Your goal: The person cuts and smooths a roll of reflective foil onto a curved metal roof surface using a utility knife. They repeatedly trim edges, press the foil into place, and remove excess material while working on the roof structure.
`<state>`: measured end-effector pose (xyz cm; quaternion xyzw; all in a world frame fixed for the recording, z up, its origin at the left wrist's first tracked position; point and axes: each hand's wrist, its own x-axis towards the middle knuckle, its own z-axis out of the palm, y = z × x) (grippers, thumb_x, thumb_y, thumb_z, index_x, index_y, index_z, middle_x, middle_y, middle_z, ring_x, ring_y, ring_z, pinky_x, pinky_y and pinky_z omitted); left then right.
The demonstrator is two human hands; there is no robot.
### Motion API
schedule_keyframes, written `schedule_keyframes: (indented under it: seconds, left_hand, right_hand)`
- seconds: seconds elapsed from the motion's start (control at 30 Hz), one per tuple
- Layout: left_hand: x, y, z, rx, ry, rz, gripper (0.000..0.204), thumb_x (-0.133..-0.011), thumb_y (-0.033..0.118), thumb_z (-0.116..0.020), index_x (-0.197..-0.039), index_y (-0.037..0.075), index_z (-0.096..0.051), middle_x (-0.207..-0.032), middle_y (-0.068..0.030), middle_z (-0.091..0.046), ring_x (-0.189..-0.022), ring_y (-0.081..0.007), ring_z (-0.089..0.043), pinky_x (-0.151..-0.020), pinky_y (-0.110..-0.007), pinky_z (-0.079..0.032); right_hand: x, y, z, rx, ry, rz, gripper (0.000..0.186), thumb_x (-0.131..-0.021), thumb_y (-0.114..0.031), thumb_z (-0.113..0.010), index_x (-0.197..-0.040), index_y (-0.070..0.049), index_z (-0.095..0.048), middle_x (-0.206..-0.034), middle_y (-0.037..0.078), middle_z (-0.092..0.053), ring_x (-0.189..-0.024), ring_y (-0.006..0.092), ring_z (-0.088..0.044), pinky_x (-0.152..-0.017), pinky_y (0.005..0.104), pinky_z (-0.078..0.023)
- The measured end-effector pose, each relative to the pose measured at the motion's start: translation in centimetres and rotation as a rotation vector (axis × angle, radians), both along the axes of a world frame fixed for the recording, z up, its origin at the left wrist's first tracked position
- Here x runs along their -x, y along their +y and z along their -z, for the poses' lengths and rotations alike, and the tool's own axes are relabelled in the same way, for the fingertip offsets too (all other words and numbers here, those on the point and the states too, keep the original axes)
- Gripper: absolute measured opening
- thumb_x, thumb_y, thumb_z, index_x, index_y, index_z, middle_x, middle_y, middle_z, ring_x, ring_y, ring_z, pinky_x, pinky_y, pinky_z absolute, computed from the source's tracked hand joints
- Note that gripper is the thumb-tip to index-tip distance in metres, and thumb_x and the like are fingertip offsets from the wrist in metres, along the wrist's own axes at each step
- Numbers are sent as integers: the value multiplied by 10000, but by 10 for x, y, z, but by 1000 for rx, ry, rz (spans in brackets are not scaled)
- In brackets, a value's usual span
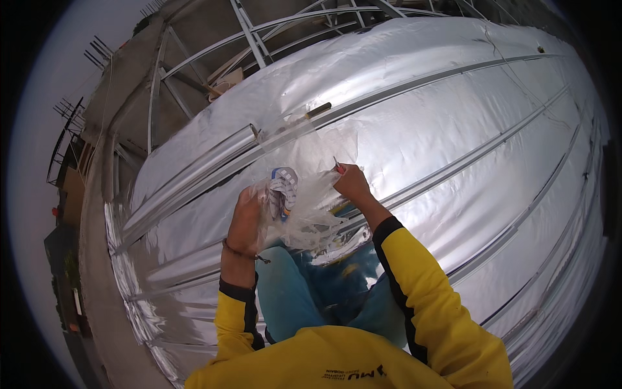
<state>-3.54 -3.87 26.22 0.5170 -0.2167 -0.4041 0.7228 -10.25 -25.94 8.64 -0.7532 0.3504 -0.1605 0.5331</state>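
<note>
In front of my knees, my left hand (246, 211) is closed round the left edge of a crumpled clear plastic bag (311, 223). Against the plastic, beside my left fingers, is a white, striped bundle (283, 190) with blue edges; its kind is hard to make out. My right hand (354, 184) grips a small red-handled tool (339, 168) with a thin metal tip pointing up and away. The bag's right side hangs close to that hand; whether the fingers also pinch it is hidden.
Silver foil sheeting (440, 149) spreads over the sloping surface under me, crossed by long metal rails (453, 155). A dark-handled tool (318, 111) lies by the upper rail. Beyond the foil's far edge stands open metal framing (249, 32), with a concrete ledge (97, 259) at left.
</note>
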Motion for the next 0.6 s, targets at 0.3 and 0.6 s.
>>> schedule_keyframes:
  seconds: [0.3,0.6]
  left_hand:
    - [15,31,82,-720,-1788,-346,241,-778,204,-749,-903,0,-725,-1096,-128,-610,-981,-323,-581,-993,-462,-365]
    - [-41,37,156,-969,-1476,-449,322,-809,216,-755,-998,17,-586,-1004,-189,-642,-963,-415,-629,-805,-503,-509]
  right_hand:
    - [9,21,-82,341,-45,213,291,-928,-370,-690,-985,-85,-713,-838,146,-710,-818,388,-690,-727,465,-538]
    - [6,44,-105,551,-525,254,172,-935,-243,-689,-967,-76,-663,-878,132,-707,-843,371,-685,-717,445,-530]
